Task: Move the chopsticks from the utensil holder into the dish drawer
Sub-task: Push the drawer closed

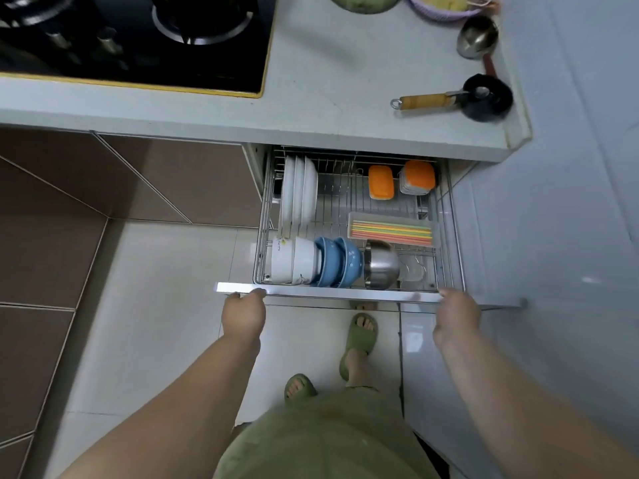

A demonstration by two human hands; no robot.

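1. At the bench's far left corner sits a black hob (131,39). Below the bench's front edge, brown cupboard doors and pale floor tiles.
2. The left hand (243,314) grips the left end of the drawer's front rail (328,294). Its fingers (257,292) are curled over the rail and pressed together, pinching only the rail.
3. The drawer (449,216), a wire rack, is pulled out under the bench's front edge. Along its left side stand white plates (299,193) on edge. At its front edge lie white bowls (294,261), then blue bowls (337,261), then a steel bowl (380,266), all tipped on their sides.
4. At the back right of the drawer are two tubs (401,181) with orange lids.
5. The chopsticks (392,232), a bright bundle in orange, yellow and green, lie flat in a clear tray (356,219) in the drawer's right half, just behind the steel bowl. No utensil holder is in view, so the move looks done.
6. They look light, stiff and smooth, likely slippery. As a judgement, they are best taken as a bundle near the middle, so none fan out or slide.
7. The right hand (456,318) rests at the right end of the rail. It is blurred: whether its fingers are spread or closed, I cannot tell.
8. At the bench's right edge lie a steel ladle (477,36) and a small black pan (487,96).
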